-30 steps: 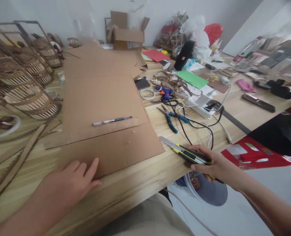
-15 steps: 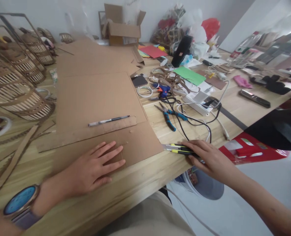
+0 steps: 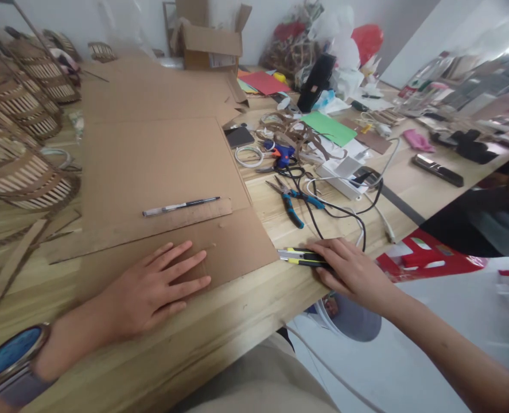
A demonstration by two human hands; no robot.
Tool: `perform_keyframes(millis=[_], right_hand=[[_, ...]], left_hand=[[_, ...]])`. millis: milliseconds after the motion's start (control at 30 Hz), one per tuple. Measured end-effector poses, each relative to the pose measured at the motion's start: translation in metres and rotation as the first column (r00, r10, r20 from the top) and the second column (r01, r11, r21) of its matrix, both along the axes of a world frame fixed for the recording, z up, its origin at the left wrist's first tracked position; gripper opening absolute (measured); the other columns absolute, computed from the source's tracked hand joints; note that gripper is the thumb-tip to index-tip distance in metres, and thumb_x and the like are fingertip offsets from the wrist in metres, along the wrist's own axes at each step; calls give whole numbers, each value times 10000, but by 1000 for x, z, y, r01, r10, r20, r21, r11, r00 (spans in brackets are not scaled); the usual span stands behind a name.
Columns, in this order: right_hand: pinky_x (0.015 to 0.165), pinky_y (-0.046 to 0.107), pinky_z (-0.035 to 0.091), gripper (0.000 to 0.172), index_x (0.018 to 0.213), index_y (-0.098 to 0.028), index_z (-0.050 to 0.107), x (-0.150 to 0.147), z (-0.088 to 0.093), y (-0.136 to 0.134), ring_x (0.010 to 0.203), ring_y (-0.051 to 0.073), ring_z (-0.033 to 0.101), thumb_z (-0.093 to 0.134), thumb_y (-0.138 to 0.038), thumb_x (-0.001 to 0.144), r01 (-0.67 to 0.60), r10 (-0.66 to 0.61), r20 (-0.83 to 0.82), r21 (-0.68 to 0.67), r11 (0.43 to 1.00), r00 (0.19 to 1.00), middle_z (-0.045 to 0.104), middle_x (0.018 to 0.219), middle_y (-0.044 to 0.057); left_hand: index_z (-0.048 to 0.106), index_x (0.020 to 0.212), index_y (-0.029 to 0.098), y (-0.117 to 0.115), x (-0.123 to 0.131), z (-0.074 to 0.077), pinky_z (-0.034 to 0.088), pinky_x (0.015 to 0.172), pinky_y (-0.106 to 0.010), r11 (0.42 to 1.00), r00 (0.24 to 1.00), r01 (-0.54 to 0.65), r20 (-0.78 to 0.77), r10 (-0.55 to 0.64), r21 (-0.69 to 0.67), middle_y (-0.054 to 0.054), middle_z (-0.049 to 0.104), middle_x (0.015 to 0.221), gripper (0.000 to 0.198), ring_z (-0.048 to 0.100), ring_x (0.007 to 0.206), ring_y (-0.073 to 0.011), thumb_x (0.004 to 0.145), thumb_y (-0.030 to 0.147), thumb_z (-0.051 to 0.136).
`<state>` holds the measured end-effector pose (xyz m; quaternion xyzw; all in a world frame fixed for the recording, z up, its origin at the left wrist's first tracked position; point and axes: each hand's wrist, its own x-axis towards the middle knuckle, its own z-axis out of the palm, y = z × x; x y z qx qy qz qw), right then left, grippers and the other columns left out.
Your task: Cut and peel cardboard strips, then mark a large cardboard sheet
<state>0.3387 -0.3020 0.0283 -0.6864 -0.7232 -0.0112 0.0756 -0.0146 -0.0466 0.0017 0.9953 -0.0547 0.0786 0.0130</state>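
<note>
My left hand (image 3: 151,287) lies flat with spread fingers on the lower part of a brown cardboard sheet (image 3: 159,160). My right hand (image 3: 351,269) has its fingers over a black and yellow utility knife (image 3: 301,257), whose metal end points left beside the cardboard's right corner, on the wooden table. A pen (image 3: 181,206) rests across a narrow cardboard strip (image 3: 202,214) on the sheet, above my left hand. Pliers with blue and black handles (image 3: 292,206) lie partly open beyond the knife.
Woven baskets (image 3: 17,166) stand at the left. Behind the sheet is an open carton (image 3: 211,46). Tangled cables, a blue glue gun (image 3: 282,154) and a white box (image 3: 340,179) fill the middle right. A bin (image 3: 351,318) is below the table edge. Someone's arm shows at far right.
The whole view has shifted slightly, so things appear a little further left and up. Both hands keep about the same places relative to the cardboard and knife.
</note>
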Motion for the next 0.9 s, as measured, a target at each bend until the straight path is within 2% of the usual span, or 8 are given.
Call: perform_keyframes(millis=[100, 300, 467, 633, 900], right_hand=[[857, 440, 530, 360, 1314, -196, 516, 0, -5, 3, 1013, 266, 593, 432, -290, 977, -11, 12, 15, -9, 1000, 1000, 625, 1124, 127], [838, 411, 552, 460, 1367, -209, 519, -1, -12, 2, 990, 251, 612, 388, -472, 1013, -16, 16, 3, -48, 999, 1000, 625, 1083, 129], [814, 388, 563, 465, 1351, -210, 540, 0, -7, 4, 958, 241, 626, 358, -478, 1019, 14, -15, -20, -59, 998, 1000, 619, 1062, 127], [877, 419, 548, 471, 1367, -196, 539, 5, -3, 11, 1015, 261, 615, 390, -465, 1011, 61, -66, -61, -86, 994, 996, 602, 1107, 142], [880, 417, 549, 471, 1376, -218, 552, 6, -3, 7, 1036, 267, 607, 403, -466, 1004, 63, -78, -126, -114, 991, 989, 608, 1110, 138]], left_hand=[[324, 1507, 418, 2, 0, -1, 205, 1185, -449, 1000, 1000, -3, -7, 3, 7, 14, 252, 1627, 534, 205, 1493, -280, 989, 387, 453], [339, 1502, 415, 1, -1, -2, 180, 1201, -446, 1000, 1000, -7, -10, 7, -13, 15, 261, 1624, 530, 225, 1487, -283, 987, 426, 467], [348, 1498, 414, 1, 4, -1, 206, 1193, -460, 999, 1000, -19, 3, 19, -29, 11, 290, 1613, 509, 233, 1485, -282, 999, 415, 447], [345, 1495, 428, 3, 13, -2, 260, 1172, -487, 997, 999, -53, -2, 53, -57, 17, 308, 1606, 495, 237, 1484, -289, 1007, 407, 423], [334, 1491, 453, 1, 13, -3, 236, 1186, -482, 993, 996, -83, -34, 80, -87, 38, 291, 1611, 493, 233, 1487, -279, 1009, 418, 429]])
